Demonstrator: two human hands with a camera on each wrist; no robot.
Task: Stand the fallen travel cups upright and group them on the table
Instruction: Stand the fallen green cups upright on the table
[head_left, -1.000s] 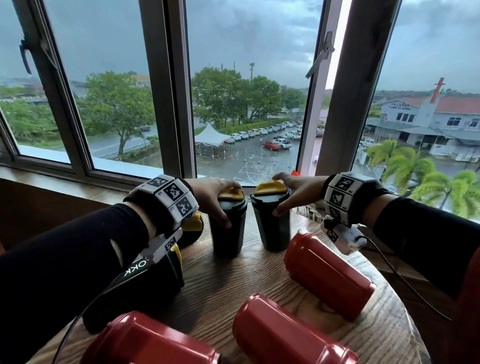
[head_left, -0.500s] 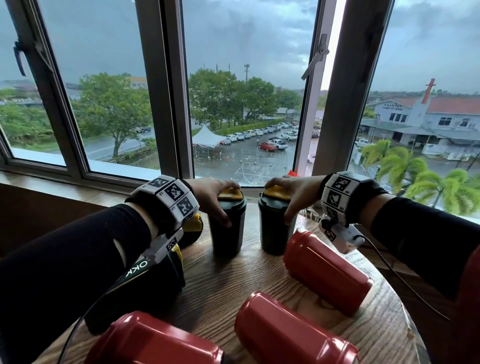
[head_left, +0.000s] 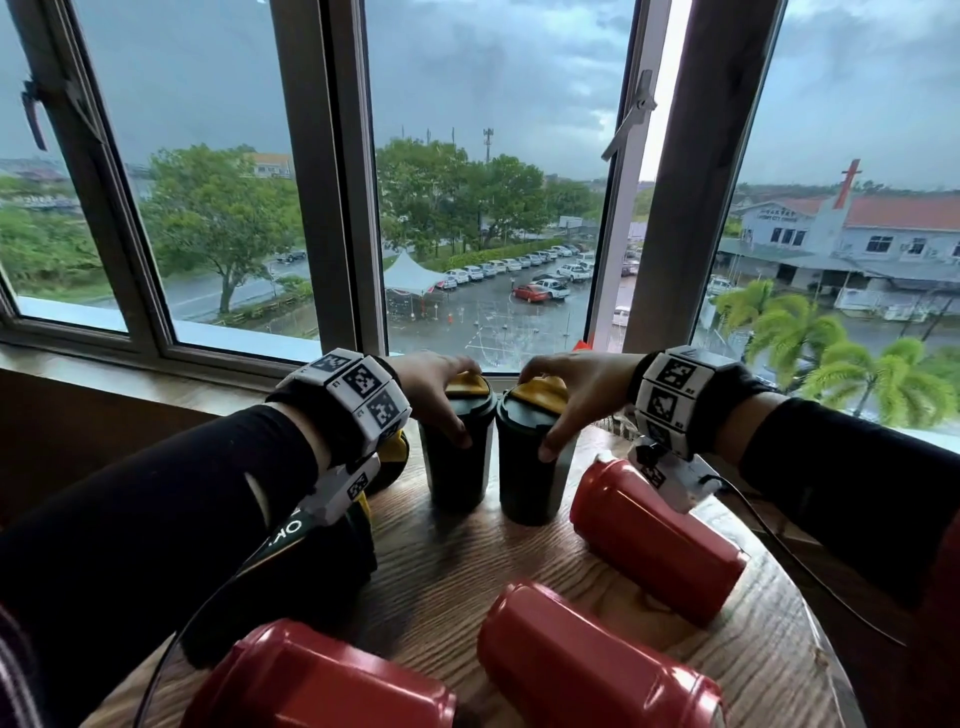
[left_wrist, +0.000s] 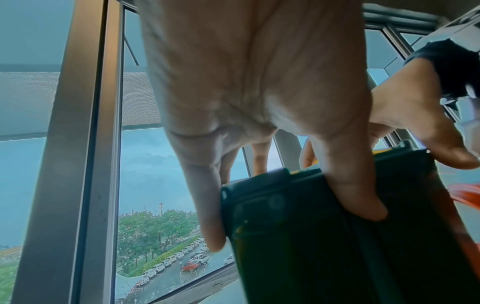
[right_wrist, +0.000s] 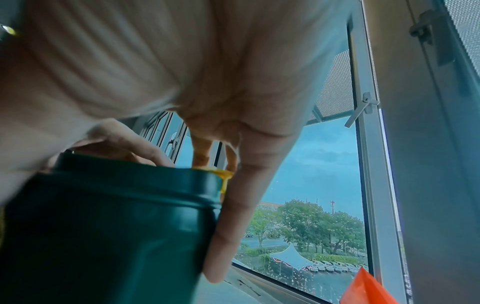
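Two green cups (head_left: 460, 457) (head_left: 530, 467) stood touching at the worktop's (head_left: 467, 561) far edge; your left hand (head_left: 431, 384) and right hand (head_left: 571, 384) each gripped one from above.

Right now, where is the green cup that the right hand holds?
In the head view, the green cup stands upright at the table's far edge by the window, beside the other upright green cup, with a fallen red cup on its right.

Left hand (left_wrist: 259, 92) grip on dark green cup (left_wrist: 324, 236), window (left_wrist: 155, 205) behind

Two upright cups (head_left: 460, 457) side by side at table (head_left: 431, 566) rear — three fallen cups (head_left: 657, 540) nearer.
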